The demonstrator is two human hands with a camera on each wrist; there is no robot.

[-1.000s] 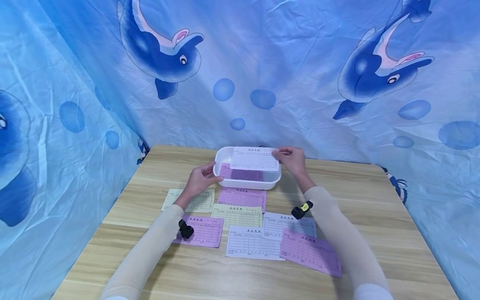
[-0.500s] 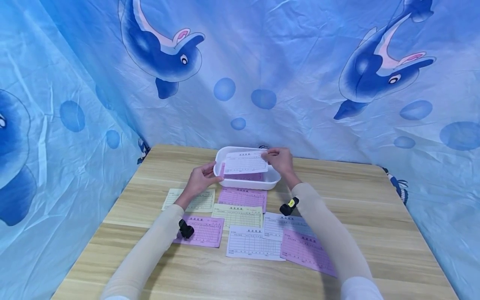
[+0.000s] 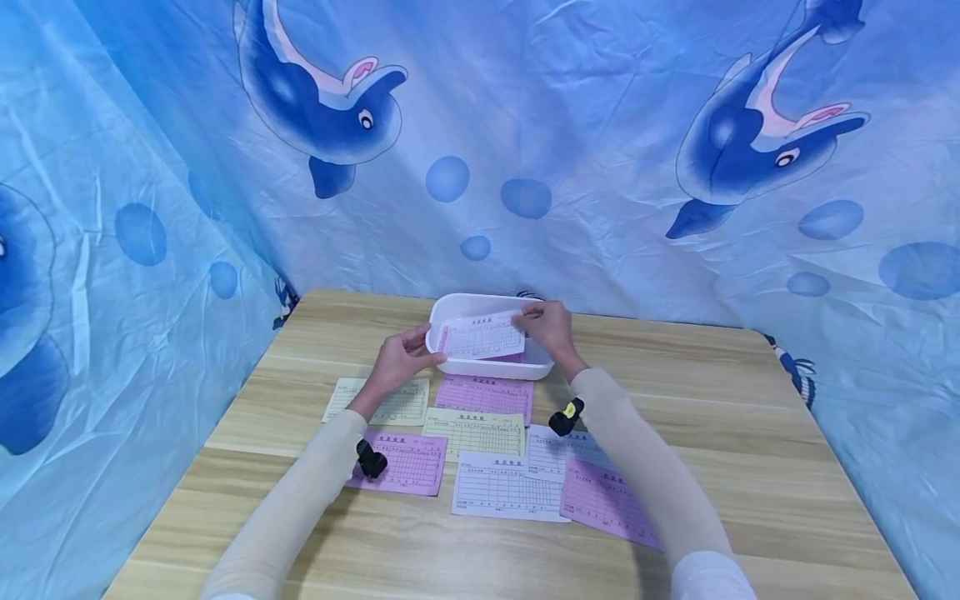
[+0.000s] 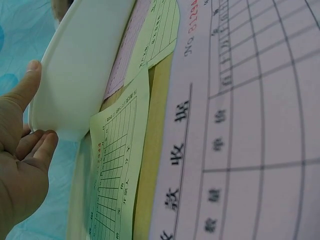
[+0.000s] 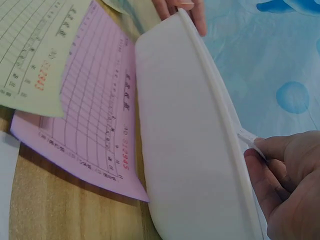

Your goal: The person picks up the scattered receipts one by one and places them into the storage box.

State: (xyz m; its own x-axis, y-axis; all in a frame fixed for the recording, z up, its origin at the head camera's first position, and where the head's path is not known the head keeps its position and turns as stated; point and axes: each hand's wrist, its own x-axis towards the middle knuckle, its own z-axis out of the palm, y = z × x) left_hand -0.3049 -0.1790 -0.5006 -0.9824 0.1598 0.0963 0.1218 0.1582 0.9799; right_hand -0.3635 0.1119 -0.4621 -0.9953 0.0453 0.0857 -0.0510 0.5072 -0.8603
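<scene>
A white plastic box (image 3: 495,368) stands near the far edge of the table. My left hand (image 3: 400,362) grips its left end, thumb and fingers at the rim, as the left wrist view also shows around the box wall (image 4: 82,65). Between thumb and fingers, my right hand (image 3: 549,327) pinches the right edge of a white receipt slip (image 3: 483,337). That slip is tilted and lies down inside the box, over a pink receipt slip (image 3: 513,358) that is mostly hidden. In the right wrist view the box wall (image 5: 185,125) hides all but a corner of the pinched slip (image 5: 248,135).
Several printed slips lie in front of the box: pink (image 3: 484,397), yellow (image 3: 476,431), white (image 3: 508,487), another pink one (image 3: 611,500) partly under the right sleeve. Near the left arm are a pale green slip (image 3: 405,407) and a pink one (image 3: 412,465). A dolphin-print curtain (image 3: 480,125) hangs behind.
My right hand has moved left and slightly down, bringing the white receipt slip from above the box's right side down into it. The left hand has stayed at the box's left end.
</scene>
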